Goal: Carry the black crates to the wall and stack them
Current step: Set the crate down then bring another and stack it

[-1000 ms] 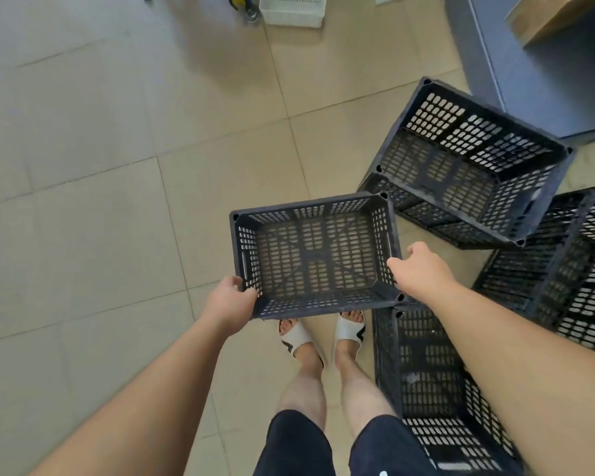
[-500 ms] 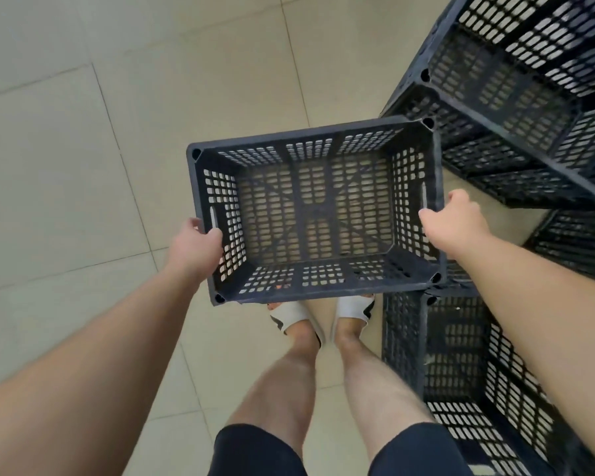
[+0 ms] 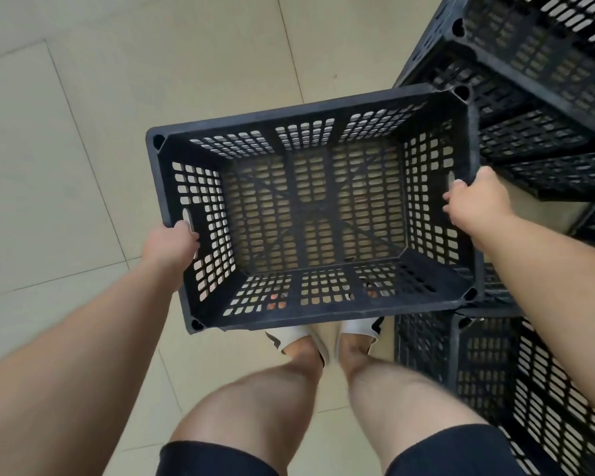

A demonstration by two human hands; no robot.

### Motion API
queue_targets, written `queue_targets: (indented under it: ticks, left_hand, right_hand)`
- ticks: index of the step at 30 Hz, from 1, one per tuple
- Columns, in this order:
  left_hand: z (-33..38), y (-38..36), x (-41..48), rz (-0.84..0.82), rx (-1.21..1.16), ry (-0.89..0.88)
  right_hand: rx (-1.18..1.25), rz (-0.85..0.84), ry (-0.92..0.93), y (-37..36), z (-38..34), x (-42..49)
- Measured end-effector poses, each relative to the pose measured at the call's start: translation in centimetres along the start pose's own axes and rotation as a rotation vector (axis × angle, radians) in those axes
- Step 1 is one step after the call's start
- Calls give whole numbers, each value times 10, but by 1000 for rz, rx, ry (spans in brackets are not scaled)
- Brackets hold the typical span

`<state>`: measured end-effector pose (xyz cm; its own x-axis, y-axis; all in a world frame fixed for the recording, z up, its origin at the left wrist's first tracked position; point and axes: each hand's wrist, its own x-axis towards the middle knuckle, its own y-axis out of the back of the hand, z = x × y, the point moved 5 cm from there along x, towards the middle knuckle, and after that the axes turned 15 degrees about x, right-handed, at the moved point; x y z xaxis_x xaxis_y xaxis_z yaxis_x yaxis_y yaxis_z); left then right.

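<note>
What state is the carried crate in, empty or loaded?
Empty: the crate has a bare slotted bottom, with floor showing through it. The left hand and right hand grip its short ends.

1. Both hands hold a black crate [image 3: 310, 214] mid-frame, above the tiled floor [image 3: 83, 132].
2. Left hand [image 3: 170, 243] grips one end, right hand [image 3: 474, 201] the other.
3. More crates [image 3: 536, 97] crowd the right edge.

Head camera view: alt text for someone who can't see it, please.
A person holds an empty black crate by its short ends, left hand and right hand gripping the rim. To the right are more black crates, above a pale tiled floor.
</note>
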<state>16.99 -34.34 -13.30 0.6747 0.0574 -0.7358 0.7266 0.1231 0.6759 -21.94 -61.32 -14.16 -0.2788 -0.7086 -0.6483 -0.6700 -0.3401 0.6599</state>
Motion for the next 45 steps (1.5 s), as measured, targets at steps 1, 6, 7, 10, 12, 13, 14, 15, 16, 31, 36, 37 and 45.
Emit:
queue_targets:
  ticks: [1,6,7,10,12,13,14,15,16,31,36,37,45]
  left_hand:
    - [-1,-1,3,-19,-6,2]
    - [-3,7,-3,-58,-26,-6]
    - [-3,12,-8,-57,-38,-8]
    - [-2,37,-35,-45,-68,-21]
    - [-2,61,-53,-13,-64,-41]
    - [-3,74,-62,-1,-64,-45]
    - [-5,88,-71,8,-71,-47]
    - [-7,102,-81,9,-76,-51]
    - [-9,115,-90,10,-81,-56]
    - [-52,299,-277,56,-160,-108]
    - [-85,340,-326,70,-234,-107]
    - [-93,348,-333,71,-254,-100]
    - [-154,394,-377,151,-335,27]
  right_hand:
    - [7,4,8,-1,6,9]
    - [-8,2,31,7,-7,-13]
    - [-17,4,33,12,-11,-20]
    - [-69,9,47,32,-28,-43]
    - [-94,11,68,50,-42,-63]
    - [-97,12,74,59,-49,-74]
    - [-97,10,74,69,-56,-85]
    - [-95,6,75,79,-63,-97]
    - [-92,3,76,90,-71,-110]
    - [-144,46,170,257,-172,-327]
    - [-148,45,227,291,-204,-394]
    - [-146,28,248,294,-210,-405]
    - [-216,-53,434,291,-264,-459]
